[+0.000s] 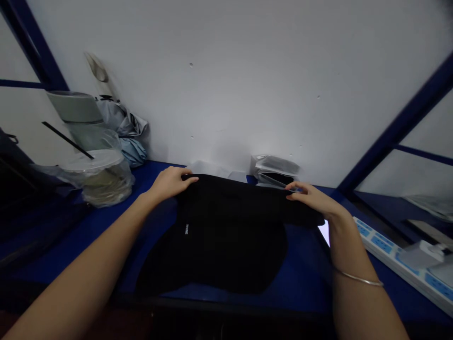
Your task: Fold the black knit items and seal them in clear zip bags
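A black garment (230, 236) with small white lettering at its left lies partly on the blue table (297, 288), its far edge raised between my hands. My left hand (173, 182) pinches the upper left corner between thumb and fingers. At the upper right, my right hand (311, 198) grips the same far edge, and a piece of the cloth hangs below it to the right. A bright screen (324, 233) shows in part beside my right wrist, which wears a thin bracelet.
On the left stand a lidded cup in a plastic bag (106, 182) with a black straw, a grey-white cylinder (76, 108) and a folded umbrella (132, 146). A small stack of packets (276, 167) rests by the wall. A white power strip (392, 255) runs along the right.
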`<action>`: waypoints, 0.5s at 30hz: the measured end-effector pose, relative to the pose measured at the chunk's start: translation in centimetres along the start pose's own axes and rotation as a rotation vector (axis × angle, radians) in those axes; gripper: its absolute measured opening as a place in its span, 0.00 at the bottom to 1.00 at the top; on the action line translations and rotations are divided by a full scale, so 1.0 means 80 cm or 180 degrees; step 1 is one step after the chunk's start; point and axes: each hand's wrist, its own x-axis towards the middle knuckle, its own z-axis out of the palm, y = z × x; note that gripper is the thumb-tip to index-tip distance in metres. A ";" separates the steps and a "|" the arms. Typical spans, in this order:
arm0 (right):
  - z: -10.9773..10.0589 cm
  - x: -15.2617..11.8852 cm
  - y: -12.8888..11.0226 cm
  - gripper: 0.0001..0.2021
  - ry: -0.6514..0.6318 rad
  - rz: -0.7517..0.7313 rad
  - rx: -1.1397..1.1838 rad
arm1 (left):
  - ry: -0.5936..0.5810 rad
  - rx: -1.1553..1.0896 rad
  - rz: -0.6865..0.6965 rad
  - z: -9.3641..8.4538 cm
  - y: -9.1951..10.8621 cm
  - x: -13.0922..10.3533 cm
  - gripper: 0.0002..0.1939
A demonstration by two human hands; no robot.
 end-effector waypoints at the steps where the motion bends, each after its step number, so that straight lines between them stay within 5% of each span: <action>1: -0.002 -0.001 -0.001 0.17 -0.0006 -0.0003 0.0163 | -0.0093 -0.0310 -0.0052 -0.003 0.000 0.000 0.20; 6: -0.005 0.005 0.009 0.19 0.0020 -0.0183 0.0119 | -0.1232 -0.0982 -0.0069 -0.002 -0.011 0.003 0.18; 10: -0.004 0.011 0.023 0.18 0.0128 0.0130 -0.0826 | -0.0185 -0.0277 -0.0067 0.008 -0.005 0.000 0.16; 12: -0.006 0.010 0.028 0.17 0.0027 0.0205 -0.1071 | 0.0351 -0.0333 0.0484 0.011 0.014 -0.006 0.14; 15: -0.010 0.008 0.027 0.16 -0.0159 0.0123 -0.0896 | 0.0205 -0.0734 0.1556 0.018 0.052 -0.021 0.13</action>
